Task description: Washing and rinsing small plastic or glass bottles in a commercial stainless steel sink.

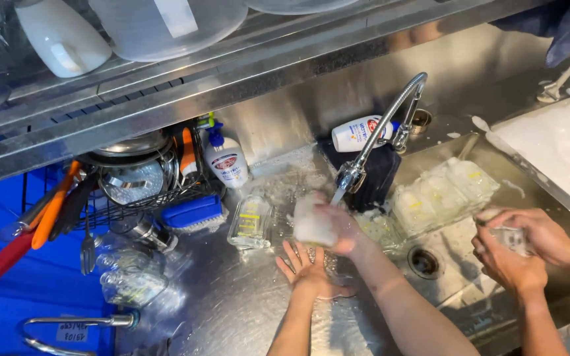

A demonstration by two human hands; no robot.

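My left hand point(310, 271) lies flat on the wet steel counter point(232, 303), palm down and fingers spread, holding nothing. Just above it my right hand point(341, 229) grips a foam-covered glass point(313, 221) under the water running from the curved steel faucet point(379, 128). A clear glass with yellow markings point(251, 221) lies on the counter left of my hands. At the right, another person's two hands point(516, 250) rub a small soapy glass over the sink.
Several soapy glasses point(444, 191) sit in the sink near the drain point(423, 261). A pump soap bottle point(227, 159), a white bottle point(356, 133), a wire rack of pans and utensils point(136, 181), a blue brush point(192, 214) and a foam-filled basin point(555, 151) surround the area.
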